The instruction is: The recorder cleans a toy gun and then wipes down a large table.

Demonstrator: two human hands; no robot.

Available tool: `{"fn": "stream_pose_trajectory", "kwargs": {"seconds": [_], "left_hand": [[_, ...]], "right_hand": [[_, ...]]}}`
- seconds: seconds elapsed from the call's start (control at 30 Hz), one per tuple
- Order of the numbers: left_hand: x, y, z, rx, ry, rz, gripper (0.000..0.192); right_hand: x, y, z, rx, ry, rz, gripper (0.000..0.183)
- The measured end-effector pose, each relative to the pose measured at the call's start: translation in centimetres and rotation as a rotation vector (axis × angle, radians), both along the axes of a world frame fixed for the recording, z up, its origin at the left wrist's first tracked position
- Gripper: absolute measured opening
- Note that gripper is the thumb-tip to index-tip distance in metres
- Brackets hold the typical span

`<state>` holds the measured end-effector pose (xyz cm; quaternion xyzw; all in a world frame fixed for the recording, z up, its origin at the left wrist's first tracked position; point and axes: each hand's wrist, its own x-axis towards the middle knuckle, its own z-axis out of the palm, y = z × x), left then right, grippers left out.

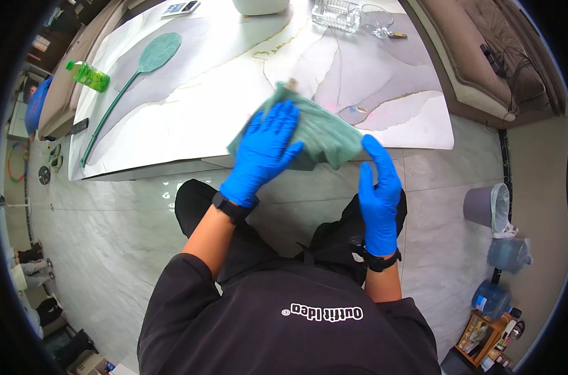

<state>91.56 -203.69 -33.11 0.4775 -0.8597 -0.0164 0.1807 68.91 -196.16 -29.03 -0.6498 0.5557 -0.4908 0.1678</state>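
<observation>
A green cloth (319, 129) lies rumpled over the near edge of the marble-patterned table (209, 126), its lower part hanging past the edge. My left hand (265, 145), in a blue disposable glove, rests flat on the cloth's left part with the thumb spread. Beside the cloth's right corner is my right hand (380, 197), gloved alike, its thumb and fingers apart and nothing between them. Its fingertip meets or nearly meets that corner; I cannot tell which. A small blurred brownish thing (291, 85) shows at the cloth's far tip.
Left on the table are a green fly swatter (159, 51), a green-capped bottle (91, 77) and a remote control (80, 126). Toward the back stand a glass ashtray (335, 16) and a clear glass (377, 21). Sofas flank the table. A lined bin (478, 206) stands right.
</observation>
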Motion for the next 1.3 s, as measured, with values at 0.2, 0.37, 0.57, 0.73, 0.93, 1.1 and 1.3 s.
{"fn": "stream_pose_trajectory", "kwargs": {"seconds": [0.2,0.37,0.57,0.73,0.93,1.1,1.3], "left_hand": [[10.8,-1.2,-0.9,0.048,-0.076,0.365,0.063],[16.2,-1.7,-2.2,0.046,-0.149,0.783,0.064],[16.5,-1.5,-3.3,-0.122,0.024,0.685,0.062],[16.0,1.8,-0.7,0.030,0.153,0.444,0.058],[14.8,4.3,0.6,-0.005,0.201,0.300,0.053],[18.7,0.4,3.4,0.118,0.312,0.256,0.047],[20.5,-5.2,3.9,0.046,-0.074,0.157,0.031]], "right_hand": [[3.5,-0.4,-0.9,0.005,0.092,0.113,0.038],[6.1,-1.0,-1.4,0.019,0.107,0.130,0.036],[9.1,-1.6,-1.4,0.063,0.197,0.171,0.037],[12.1,-5.0,-1.1,-0.005,0.333,0.255,0.043],[18.5,-14.4,-3.0,-0.156,0.497,0.376,0.049],[21.9,-17.2,-2.5,-0.053,0.617,0.481,0.049],[19.1,-16.2,1.4,0.089,0.703,0.598,0.018]]}}
